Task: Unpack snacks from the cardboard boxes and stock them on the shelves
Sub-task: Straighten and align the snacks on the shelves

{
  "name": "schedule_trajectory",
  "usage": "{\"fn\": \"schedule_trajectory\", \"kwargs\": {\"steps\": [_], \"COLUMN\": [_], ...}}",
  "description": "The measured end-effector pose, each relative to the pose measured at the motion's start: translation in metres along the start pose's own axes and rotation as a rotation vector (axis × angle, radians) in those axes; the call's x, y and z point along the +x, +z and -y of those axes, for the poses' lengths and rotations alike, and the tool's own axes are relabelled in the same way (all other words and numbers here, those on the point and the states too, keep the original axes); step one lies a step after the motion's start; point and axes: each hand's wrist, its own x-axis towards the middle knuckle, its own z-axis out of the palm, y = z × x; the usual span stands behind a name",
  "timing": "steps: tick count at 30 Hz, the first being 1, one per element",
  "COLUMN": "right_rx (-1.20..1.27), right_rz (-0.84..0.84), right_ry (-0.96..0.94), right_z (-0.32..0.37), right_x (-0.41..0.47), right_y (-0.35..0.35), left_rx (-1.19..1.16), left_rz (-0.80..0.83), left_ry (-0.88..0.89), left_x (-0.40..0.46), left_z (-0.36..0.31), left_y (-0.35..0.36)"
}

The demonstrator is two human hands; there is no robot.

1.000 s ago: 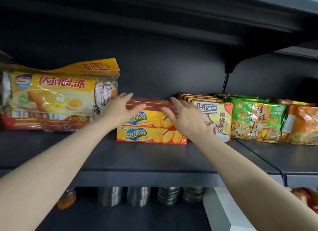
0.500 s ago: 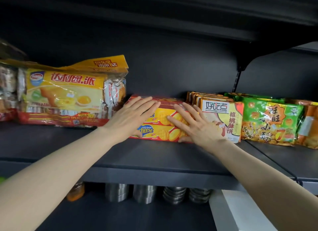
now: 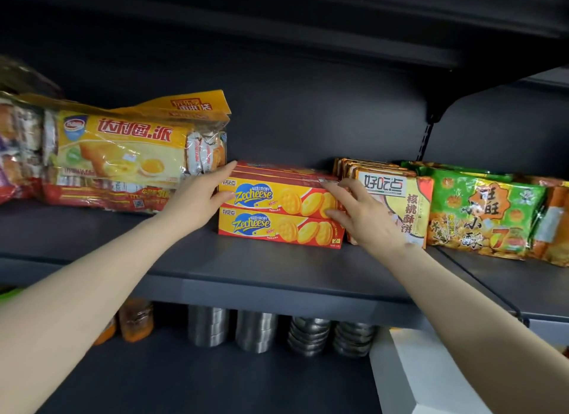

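Two yellow-and-red Zecheese cracker boxes are stacked on the dark shelf (image 3: 277, 268): the upper box (image 3: 278, 196) lies on the lower box (image 3: 277, 228). My left hand (image 3: 200, 195) holds the left end of the upper box, fingers on top and thumb on its front. My right hand (image 3: 357, 210) holds the right end of the same box, with fingers touching its top edge and front. No cardboard carton is in view.
A big yellow bag of egg-yolk pies (image 3: 123, 154) lies left of the stack. Walnut biscuit packs (image 3: 397, 198) and green snack bags (image 3: 486, 213) stand to the right. Steel bowls (image 3: 255, 333) and jars (image 3: 135, 318) sit on the shelf below. A white block (image 3: 425, 373) is at lower right.
Both hands slid off the fronts of the boxes to the two ends of the upper box. The box fronts now show in full.
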Motion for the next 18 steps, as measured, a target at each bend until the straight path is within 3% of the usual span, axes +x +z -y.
{"fn": "schedule_trajectory", "kwargs": {"steps": [5, 8, 11, 18], "right_rx": [-0.121, -0.366, -0.493, -0.504], "right_rz": [0.007, -0.109, -0.035, 0.033], "right_ry": [0.014, -0.264, -0.462, -0.435], "right_z": [0.000, 0.002, 0.004, 0.012], "right_x": [0.005, 0.002, 0.004, 0.006], "right_y": [0.006, 0.007, 0.013, 0.016], "left_rx": [-0.013, 0.104, 0.139, 0.228], "left_rz": [-0.003, 0.002, 0.010, 0.022], "left_ry": [-0.006, 0.014, -0.025, -0.014], "left_x": [0.001, -0.011, -0.015, -0.012], "left_z": [0.004, 0.005, 0.003, -0.007], "left_y": [0.000, 0.006, 0.011, 0.012]}}
